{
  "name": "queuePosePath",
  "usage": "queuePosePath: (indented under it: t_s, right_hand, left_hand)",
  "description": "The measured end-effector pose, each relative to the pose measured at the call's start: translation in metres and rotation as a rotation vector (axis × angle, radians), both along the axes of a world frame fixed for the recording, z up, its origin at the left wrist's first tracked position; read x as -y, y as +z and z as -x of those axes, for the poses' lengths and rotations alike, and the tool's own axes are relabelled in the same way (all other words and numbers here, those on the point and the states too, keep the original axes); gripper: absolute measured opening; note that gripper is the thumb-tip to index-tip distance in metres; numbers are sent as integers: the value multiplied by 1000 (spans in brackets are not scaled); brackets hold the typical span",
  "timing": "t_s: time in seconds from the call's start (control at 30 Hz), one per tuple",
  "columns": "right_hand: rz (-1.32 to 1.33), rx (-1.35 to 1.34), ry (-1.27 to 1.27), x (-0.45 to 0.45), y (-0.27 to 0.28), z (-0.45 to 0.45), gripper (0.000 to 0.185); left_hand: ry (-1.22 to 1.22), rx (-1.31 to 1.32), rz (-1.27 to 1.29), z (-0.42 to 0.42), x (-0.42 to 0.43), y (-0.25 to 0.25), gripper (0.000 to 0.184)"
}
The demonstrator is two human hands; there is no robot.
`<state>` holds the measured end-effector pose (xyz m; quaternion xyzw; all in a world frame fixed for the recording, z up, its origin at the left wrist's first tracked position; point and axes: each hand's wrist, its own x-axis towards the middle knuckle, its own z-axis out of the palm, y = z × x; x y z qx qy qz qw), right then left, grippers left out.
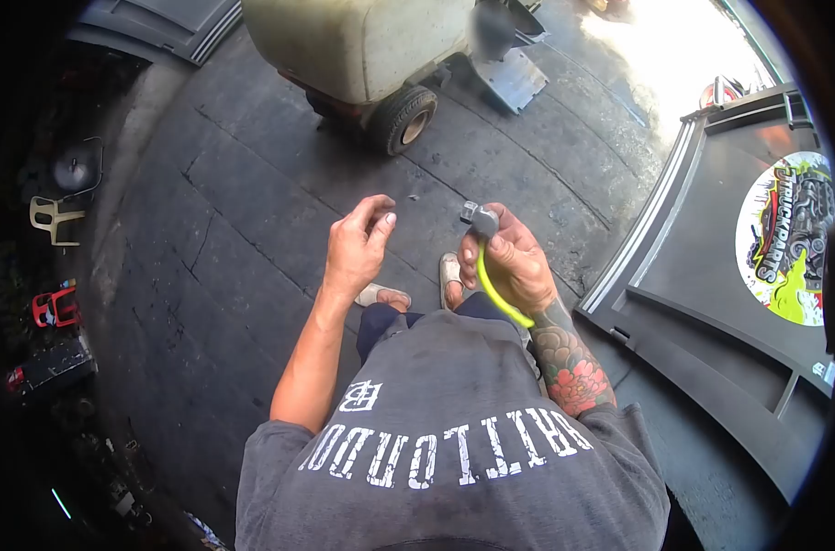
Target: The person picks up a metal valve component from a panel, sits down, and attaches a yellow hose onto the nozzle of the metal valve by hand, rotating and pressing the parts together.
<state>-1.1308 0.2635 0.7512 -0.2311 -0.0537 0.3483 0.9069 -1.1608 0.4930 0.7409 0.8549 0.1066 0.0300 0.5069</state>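
My right hand (516,264) is closed around a hammer (481,219), gripping it near the grey metal head. Its thin yellow-green handle curves down past the palm towards my tattooed forearm. To the left, my left hand (355,246) is raised in front of my body, fingers loosely bent and thumb a little apart, with nothing visible in it. A gap separates it from the hammer head.
A vehicle (362,50) with a small wheel (405,121) stands ahead on dark floor slabs. Beside it is a metal plate (511,81). A dark panel (711,239) with a round sticker rises at right. A beige chair (54,220) stands far left.
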Motion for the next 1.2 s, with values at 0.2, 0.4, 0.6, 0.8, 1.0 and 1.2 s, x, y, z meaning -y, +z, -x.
queuePosePath:
  t_s: [0.2, 0.4, 0.6, 0.8, 1.0, 1.2]
  right_hand:
    - [273, 249, -60, -3, 2, -1, 26]
    - [367, 333, -159, -22, 11, 4, 23]
    - [466, 487, -171, -40, 23, 8, 24]
    - [494, 569, -146, -51, 30, 9, 24]
    - [534, 576, -122, -54, 33, 12, 23]
    - [528, 574, -101, -56, 41, 13, 23]
  left_hand:
    - [-48, 193, 53, 10, 27, 52, 16]
    - [-100, 322, 128, 22, 44, 77, 23]
    - [76, 367, 198, 32, 36, 68, 26]
    - [144, 379, 455, 39, 30, 74, 29]
    - [135, 295, 559, 46, 22, 75, 34]
    - [108, 240, 548, 49, 15, 76, 37]
